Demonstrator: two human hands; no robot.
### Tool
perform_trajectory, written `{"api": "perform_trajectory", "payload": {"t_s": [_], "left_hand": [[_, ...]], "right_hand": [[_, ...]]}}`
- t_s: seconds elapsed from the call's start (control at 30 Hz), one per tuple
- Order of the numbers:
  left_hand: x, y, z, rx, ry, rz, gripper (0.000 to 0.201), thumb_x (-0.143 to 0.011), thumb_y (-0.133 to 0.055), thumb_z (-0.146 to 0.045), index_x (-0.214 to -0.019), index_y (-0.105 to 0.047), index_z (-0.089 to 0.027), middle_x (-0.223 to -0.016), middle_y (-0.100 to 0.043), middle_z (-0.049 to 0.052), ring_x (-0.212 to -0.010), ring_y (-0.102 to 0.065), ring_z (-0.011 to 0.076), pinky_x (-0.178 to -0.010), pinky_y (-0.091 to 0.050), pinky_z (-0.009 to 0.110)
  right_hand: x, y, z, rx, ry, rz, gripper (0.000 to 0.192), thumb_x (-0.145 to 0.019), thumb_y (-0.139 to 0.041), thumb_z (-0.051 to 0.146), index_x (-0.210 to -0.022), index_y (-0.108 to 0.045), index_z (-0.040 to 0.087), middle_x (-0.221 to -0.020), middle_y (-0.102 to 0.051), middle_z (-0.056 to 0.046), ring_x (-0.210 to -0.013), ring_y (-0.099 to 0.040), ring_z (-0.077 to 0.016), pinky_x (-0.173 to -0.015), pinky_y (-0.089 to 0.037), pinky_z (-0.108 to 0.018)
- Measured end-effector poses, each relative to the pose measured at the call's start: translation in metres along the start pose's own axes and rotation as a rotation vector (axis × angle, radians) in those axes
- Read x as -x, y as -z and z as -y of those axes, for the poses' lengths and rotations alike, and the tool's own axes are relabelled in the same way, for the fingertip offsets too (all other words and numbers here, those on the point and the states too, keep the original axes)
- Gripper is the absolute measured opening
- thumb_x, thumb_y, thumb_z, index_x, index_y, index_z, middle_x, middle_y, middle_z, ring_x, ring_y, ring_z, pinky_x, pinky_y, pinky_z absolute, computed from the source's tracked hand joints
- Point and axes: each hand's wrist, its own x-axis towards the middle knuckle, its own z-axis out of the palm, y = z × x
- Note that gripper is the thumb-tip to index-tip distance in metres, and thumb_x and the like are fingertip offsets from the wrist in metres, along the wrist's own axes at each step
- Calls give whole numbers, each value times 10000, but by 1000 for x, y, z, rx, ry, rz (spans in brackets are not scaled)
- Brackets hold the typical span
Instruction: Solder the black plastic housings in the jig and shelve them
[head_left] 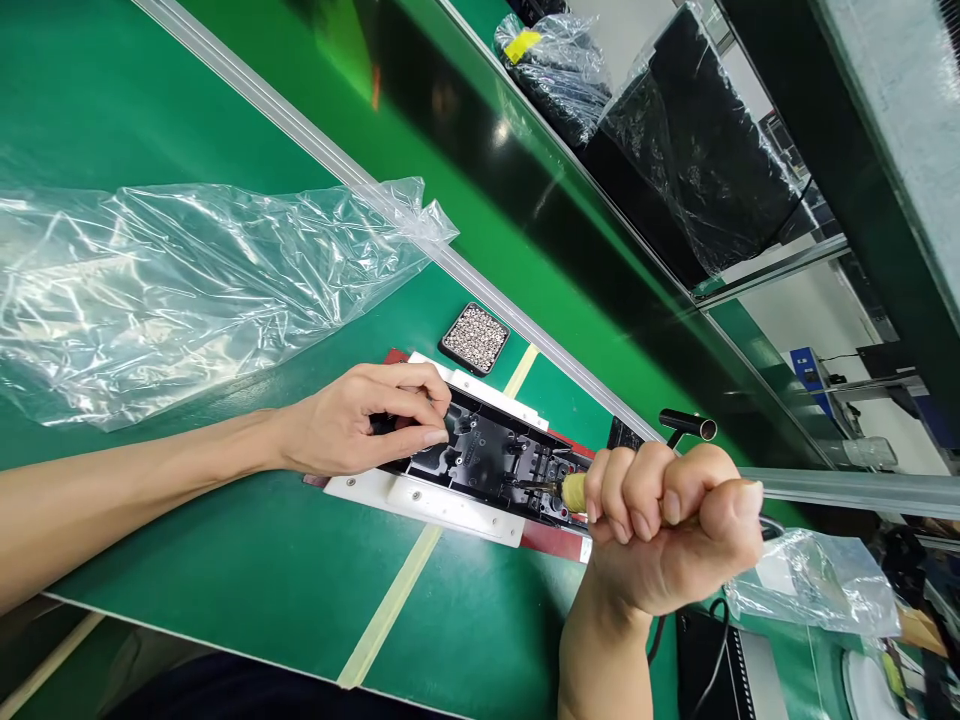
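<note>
Head view: the left hand [367,420] presses its fingertips down on the near-left end of a black plastic housing [487,460], which lies in a white fixture [442,505] on the green bench [225,560]. Its long axis runs left to right, toward the right hand [667,530]. That hand is fisted tight around a screwdriver [574,490], whose tip points left into the housing's right end. A tray of screws [475,338] sits just beyond, a clear plastic bag [187,290] farther left.
</note>
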Motion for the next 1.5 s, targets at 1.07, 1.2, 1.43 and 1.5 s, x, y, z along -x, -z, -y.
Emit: {"api": "perform_trajectory", "payload": {"t_s": [1.07,1.2,1.43,1.5], "left_hand": [[0,-2,-1,27,23,-12,112,-937,-635,-147,-907,-742,-165,-951,-631,62,-786,-582,118,-733,-479,264],[0,-2,-1,22,32,-11,124,-944,-629,-162,-897,-743,-168,-941,-636,63,-782,-582,119,-730,-482,263],[-1,-2,-2,13,29,-16,126,-943,-631,-166,-890,-746,-166,-931,-637,62,-766,-580,116,-720,-481,260],[-1,-2,-3,17,30,-17,128,-941,-632,-165,-888,-749,-164,-934,-638,62,-765,-585,116,-720,-483,259]], "right_hand": [[9,-8,-6,30,-4,-34,356,-953,-336,301,-613,-352,200,-463,-265,62,-357,-287,-69,-356,-336,-216],[8,-10,-6,21,5,-23,343,-936,-360,285,-603,-356,205,-452,-260,65,-349,-271,-73,-347,-318,-224],[7,-13,-6,32,-10,-42,372,-938,-398,321,-597,-314,199,-450,-245,68,-346,-262,-65,-341,-307,-213],[7,-13,-6,32,-6,-33,385,-940,-405,334,-594,-307,198,-447,-241,69,-341,-258,-66,-334,-305,-214]]}}
